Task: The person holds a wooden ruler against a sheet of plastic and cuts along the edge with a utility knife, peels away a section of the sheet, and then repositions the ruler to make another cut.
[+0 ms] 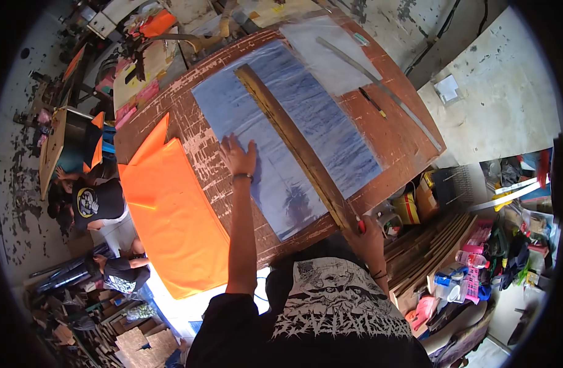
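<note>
On the worn reddish-brown table lies a blue patterned sheet point(281, 178). A long wooden strip point(287, 141) crosses it diagonally, its near end at the table's front edge. My left hand point(238, 157) rests on the left part of the sheet, fingers spread, holding nothing. Beside the near end of the strip, my right hand point(368, 238) is closed around a small red object point(362, 227), mostly hidden by the fingers. Orange fabric point(171, 214) lies folded at the table's left side, hanging over the edge.
On the table's point(392, 147) right side are a translucent sheet point(324, 52), a metal ruler point(404, 107) and a black-and-yellow knife point(372, 103). Two people point(100, 199) are at the left. Wooden strips point(425, 254) and a pink basket point(474, 270) stand at lower right.
</note>
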Available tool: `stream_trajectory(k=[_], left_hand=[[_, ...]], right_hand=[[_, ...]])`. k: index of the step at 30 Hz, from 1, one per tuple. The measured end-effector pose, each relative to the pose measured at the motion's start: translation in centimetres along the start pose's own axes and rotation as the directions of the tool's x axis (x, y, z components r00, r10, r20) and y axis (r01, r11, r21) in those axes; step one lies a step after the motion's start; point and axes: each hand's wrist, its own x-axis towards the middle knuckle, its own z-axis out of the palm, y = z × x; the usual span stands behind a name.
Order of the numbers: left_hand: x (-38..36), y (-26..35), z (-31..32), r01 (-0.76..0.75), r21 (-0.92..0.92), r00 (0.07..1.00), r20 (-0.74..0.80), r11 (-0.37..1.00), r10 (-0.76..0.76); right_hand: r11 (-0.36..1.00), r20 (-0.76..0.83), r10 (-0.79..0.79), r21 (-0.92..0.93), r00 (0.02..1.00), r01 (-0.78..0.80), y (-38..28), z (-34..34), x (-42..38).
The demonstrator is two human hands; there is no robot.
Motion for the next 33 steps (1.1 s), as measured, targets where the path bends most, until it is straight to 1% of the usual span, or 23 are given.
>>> stream_trajectory(k=[1, 2, 3, 4, 5, 7, 8, 9, 10, 11, 13, 14, 15, 16, 17, 18, 21, 24, 25, 28, 29, 32, 33], left_hand=[[0.7, -0.4, -0.2, 0.053, 0.076, 0.998, 0.01, 0.996, -0.054], [1.4, -0.7, -0.4, 0.103, 0.15, 0.994, 0.013, 0.983, -0.106], [2.0, -2.0, 0.7, 0.119, 0.179, 0.991, 0.036, 0.977, -0.127], [2.5, -2.0, 0.8, 0.16, 0.189, 0.985, 0.032, 0.969, -0.169], [3.0, -2.0, 1.0, 0.199, 0.198, 0.978, 0.029, 0.96, -0.209], [4.7, -1.9, 1.3, 0.293, 0.239, 0.951, 0.027, 0.926, -0.308], [5.9, -2.0, 1.2, 0.306, 0.241, 0.945, 0.041, 0.921, -0.324], [7.2, -2.1, 1.0, 0.319, 0.242, 0.939, 0.054, 0.917, -0.34], [8.9, -2.6, 1.2, 0.333, 0.238, 0.932, 0.063, 0.912, -0.357], [10.4, -3.4, 1.4, 0.27, 0.208, 0.961, 0.01, 0.94, -0.278], [14.3, -5.1, 1.8, 0.145, 0.231, 0.984, 0.068, 0.962, -0.165], [16.7, -6.0, 2.2, 0.08, 0.238, 0.99, 0.098, 0.968, -0.106], [19.6, -7.2, 2.7, 0.045, 0.274, 0.959, 0.258, 0.961, -0.118], [22.2, -9.3, 3.9, 0.012, 0.26, 0.958, 0.273, 0.965, -0.086], [24.7, -11.4, 5.2, -0.021, 0.245, 0.957, 0.285, 0.969, -0.051], [26.7, -11.8, 5.9, -0.051, 0.228, 0.957, 0.291, 0.972, -0.018], [29.1, -8.4, 2.0, -0.016, 0.117, 0.885, 0.463, 0.993, -0.04], [30.2, -6.6, 1.4, -0.14, 0.263, 0.875, 0.485, 0.955, -0.006], [30.3, -6.6, 1.7, -0.133, 0.248, 0.881, 0.473, 0.96, 0.0], [31.5, -6.4, 1.9, -0.206, 0.34, 0.897, 0.441, 0.918, 0.039], [32.1, -6.4, 1.9, -0.258, 0.381, 0.885, 0.462, 0.888, 0.059], [34.2, -5.9, 1.2, -0.264, 0.399, 0.812, 0.583, 0.878, -0.02], [34.5, -4.8, 0.7, -0.282, 0.451, 0.784, 0.617, 0.847, -0.068]], right_hand=[[1.0, 0.016, 0.017, 0.012, 1.0, -0.017, 0.2, 0.7, -0.6], [1.0, 0.021, -0.004, -0.01, 1.0, 0.004, 0.2, 1.2, -1.0], [0.999, 0.026, -0.023, -0.031, 0.999, 0.023, -0.1, 1.6, -1.3], [0.998, 0.029, -0.042, -0.052, 0.999, 0.043, -0.4, 2.0, -1.4], [0.996, 0.033, 0.0, -0.084, 0.999, 0.003, 0.3, 2.8, -1.4], [0.993, 0.085, 0.052, -0.106, 0.995, -0.042, -0.1, 2.0, -1.0], [0.991, 0.109, 0.077, -0.118, 0.991, -0.064, -0.2, 1.6, -0.9], [0.995, 0.041, 0.0, -0.102, 0.999, 0.004, 0.7, 1.5, -1.0], [0.995, 0.032, 0.012, -0.103, 0.999, -0.009, 0.6, 0.4, -0.3], [0.994, 0.028, 0.026, -0.103, 0.999, -0.023, 0.4, -1.0, -0.1], [0.989, 0.007, 0.077, -0.128, 0.997, -0.076, 0.7, -3.2, 0.6], [0.991, -0.017, 0.049, -0.122, 0.999, -0.05, 0.7, -4.5, 1.2], [0.993, -0.043, 0.019, -0.118, 0.999, -0.024, 0.5, -6.0, 1.9], [0.993, -0.071, -0.011, -0.114, 0.997, 0.003, 0.5, -7.1, 2.8], [0.994, -0.093, 0.009, -0.107, 0.996, -0.019, 0.9, -7.7, 3.5], [0.994, -0.105, -0.008, -0.109, 0.994, -0.003, 1.3, -8.4, 4.3], [0.992, -0.156, -0.055, -0.119, 0.986, 0.037, 1.8, -10.0, 6.7], [0.996, -0.191, -0.023, -0.091, 0.981, 0.006, 3.0, -10.1, 9.8], [0.997, -0.213, -0.025, -0.075, 0.977, 0.009, 2.8, -10.3, 10.8], [0.997, -0.266, -0.012, -0.072, 0.964, -0.008, 3.0, -10.3, 14.6], [0.999, -0.294, 0.025, -0.012, 0.955, -0.03, 4.0, -9.7, 16.1], [0.995, -0.352, -0.03, -0.098, 0.935, -0.005, 5.5, -9.4, 21.0], [0.992, -0.364, -0.059, -0.126, 0.929, 0.014, 6.1, -9.4, 22.8]])
